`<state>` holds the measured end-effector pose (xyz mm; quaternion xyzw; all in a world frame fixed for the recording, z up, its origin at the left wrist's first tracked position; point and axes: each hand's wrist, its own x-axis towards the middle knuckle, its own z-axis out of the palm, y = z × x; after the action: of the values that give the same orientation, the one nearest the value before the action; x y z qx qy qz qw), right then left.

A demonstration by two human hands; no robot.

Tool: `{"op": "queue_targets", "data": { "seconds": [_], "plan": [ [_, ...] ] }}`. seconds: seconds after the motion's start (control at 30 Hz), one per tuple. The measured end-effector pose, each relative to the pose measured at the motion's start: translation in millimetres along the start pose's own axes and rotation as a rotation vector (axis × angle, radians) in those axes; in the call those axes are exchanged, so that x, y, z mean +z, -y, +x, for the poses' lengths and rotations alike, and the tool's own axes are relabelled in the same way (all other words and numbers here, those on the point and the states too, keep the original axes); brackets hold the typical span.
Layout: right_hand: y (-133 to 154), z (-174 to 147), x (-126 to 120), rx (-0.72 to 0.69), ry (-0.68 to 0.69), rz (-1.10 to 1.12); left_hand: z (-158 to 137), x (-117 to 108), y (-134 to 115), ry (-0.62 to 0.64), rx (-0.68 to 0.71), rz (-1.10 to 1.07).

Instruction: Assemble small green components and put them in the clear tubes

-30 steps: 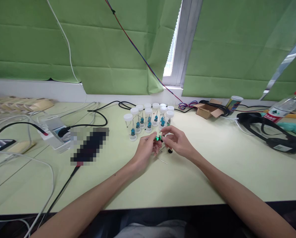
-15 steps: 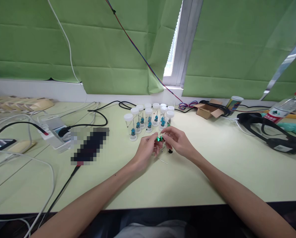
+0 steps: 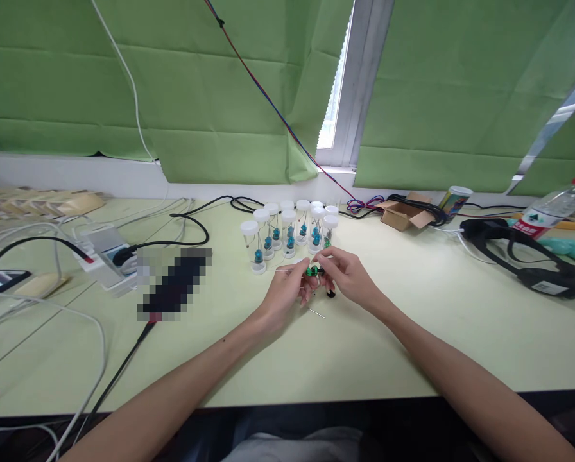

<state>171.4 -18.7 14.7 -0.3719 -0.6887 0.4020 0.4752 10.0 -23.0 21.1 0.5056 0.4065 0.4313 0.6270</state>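
My left hand (image 3: 285,292) is closed, pinching a small green and black part (image 3: 311,271) between thumb and fingers. From the other side, the closed fingertips of my right hand (image 3: 348,276) grip the black end of the same part. A thin rod sticks out leftward past my left thumb. Below the hands, a thin metal rod (image 3: 316,313) shows near my left fingers, and a small black round piece (image 3: 331,294) sits under my right hand. Just beyond stand several clear tubes with white caps (image 3: 249,228), holding blue parts and thin rods; a green one shows behind my right fingers.
At the left are a power strip (image 3: 107,266), tangled cables and a blurred-out dark device (image 3: 174,285). To the right stand an open cardboard box (image 3: 400,215), a can (image 3: 455,202), a black headset (image 3: 528,269) and a plastic bottle (image 3: 545,212). Green blinds hang behind the table.
The green and black part has turned slightly between my fingers, with more of its black end showing. My right fingers have shifted a little; the tubes stay put.
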Motion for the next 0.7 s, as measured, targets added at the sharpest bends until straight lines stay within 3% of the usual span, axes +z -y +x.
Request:
{"op": "queue_targets", "data": {
  "seconds": [0.27,0.7],
  "plan": [
    [0.6,-0.1,1.4,-0.018,-0.054,-0.007,0.6,-2.6,1.7,-0.048,0.016,-0.031],
    [1.2,-1.0,1.6,-0.035,-0.011,0.014,-0.3,-1.6,1.1,-0.053,0.012,-0.027]
  ]
}}
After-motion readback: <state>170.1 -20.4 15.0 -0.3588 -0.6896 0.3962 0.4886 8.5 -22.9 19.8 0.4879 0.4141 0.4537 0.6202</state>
